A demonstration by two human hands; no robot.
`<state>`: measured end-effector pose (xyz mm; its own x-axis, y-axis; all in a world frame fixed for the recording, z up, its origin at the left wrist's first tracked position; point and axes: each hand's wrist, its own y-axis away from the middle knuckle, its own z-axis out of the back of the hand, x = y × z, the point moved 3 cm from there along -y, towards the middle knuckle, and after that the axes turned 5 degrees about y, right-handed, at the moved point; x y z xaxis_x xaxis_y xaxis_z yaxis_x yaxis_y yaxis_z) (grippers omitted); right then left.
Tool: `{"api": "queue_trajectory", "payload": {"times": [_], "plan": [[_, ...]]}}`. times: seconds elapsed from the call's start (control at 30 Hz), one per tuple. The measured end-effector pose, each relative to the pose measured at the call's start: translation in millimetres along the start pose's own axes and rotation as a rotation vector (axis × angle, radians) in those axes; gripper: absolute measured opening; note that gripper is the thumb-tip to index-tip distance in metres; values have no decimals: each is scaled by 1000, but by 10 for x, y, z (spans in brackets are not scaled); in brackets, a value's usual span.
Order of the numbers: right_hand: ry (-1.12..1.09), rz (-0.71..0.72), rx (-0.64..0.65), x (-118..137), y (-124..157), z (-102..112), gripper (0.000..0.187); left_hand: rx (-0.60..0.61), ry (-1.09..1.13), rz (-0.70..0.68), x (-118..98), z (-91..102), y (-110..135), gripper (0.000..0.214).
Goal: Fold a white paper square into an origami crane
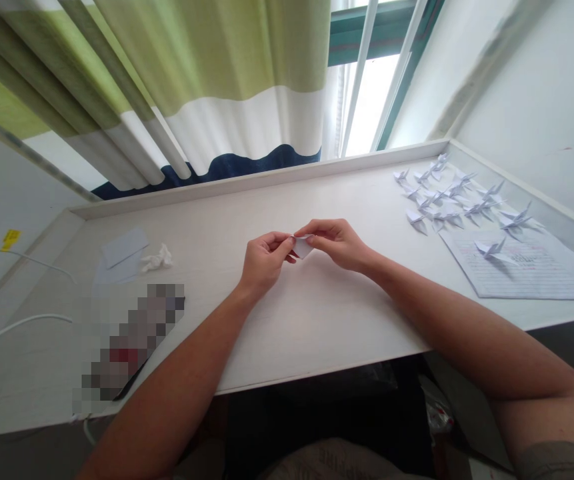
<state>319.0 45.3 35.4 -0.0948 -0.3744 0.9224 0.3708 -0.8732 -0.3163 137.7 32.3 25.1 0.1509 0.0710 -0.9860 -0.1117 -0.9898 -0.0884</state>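
A small folded piece of white paper [303, 248] is pinched between my two hands above the middle of the desk. My left hand [268, 259] grips its left corner with thumb and fingers. From the other side, my right hand [335, 243] holds its upper right edge, thumb in front and fingers behind. The paper's lower point hangs free below the fingers. Part of its folds is hidden by my fingertips.
Several white paper cranes [437, 197] stand at the back right. One more crane [493, 250] rests on lined paper sheets [471, 277]. On the left lie white paper squares [125, 247], a crumpled tissue [157, 259], a blurred-out dark object [134, 340] and white cables [21, 323].
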Motion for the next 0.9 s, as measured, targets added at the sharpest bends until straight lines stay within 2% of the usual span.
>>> {"api": "queue_trajectory", "payload": {"times": [0.3, 0.57, 0.9], "plan": [[-13, -61, -92, -56, -22, -13, 41, 4, 39, -44, -7, -25, 22, 35], [110, 45, -142, 4, -11, 29, 33, 57, 14, -130, -66, -55, 57, 43], [204, 81, -99, 63, 1, 32, 29, 3, -21, -164, -35, 13, 4, 38]]}}
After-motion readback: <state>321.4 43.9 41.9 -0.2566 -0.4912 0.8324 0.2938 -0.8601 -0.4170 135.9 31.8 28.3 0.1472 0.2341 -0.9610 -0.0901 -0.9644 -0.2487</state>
